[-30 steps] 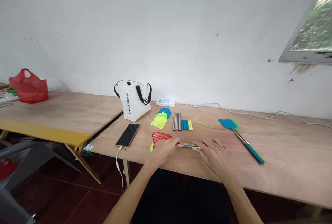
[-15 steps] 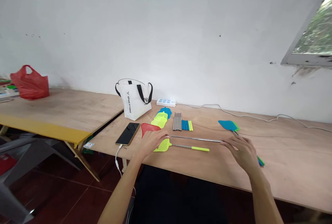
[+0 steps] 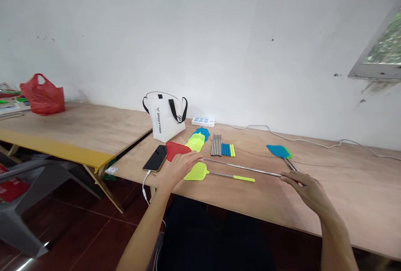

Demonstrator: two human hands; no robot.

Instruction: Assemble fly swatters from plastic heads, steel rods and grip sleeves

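A fly swatter with a red perforated head (image 3: 177, 150) and a long thin metal rod (image 3: 241, 167) stretches between my hands. My left hand (image 3: 181, 167) is closed on the rod close to the head. At the rod's other end, my right hand (image 3: 303, 186) is wrapped round it, hiding that end. Below the rod, a yellow fly swatter (image 3: 196, 172) with a yellow grip lies on the table. Beyond my right hand lie fly swatters with blue (image 3: 277, 151) and green heads, partly covered by the hand.
Behind the rod sit several metal tubes (image 3: 216, 145), blue grips (image 3: 226, 149) and yellow grips (image 3: 232, 150). Yellow (image 3: 196, 141) and blue swatter heads (image 3: 203, 133) overlap farther back. A phone (image 3: 156, 157) with a cable, a white bag (image 3: 166, 120) and a power strip (image 3: 203, 121) stand around.
My right hand has moved right and nearer to me, and the rod between my hands shows longer and more slanted. The red head has tilted into fuller view.
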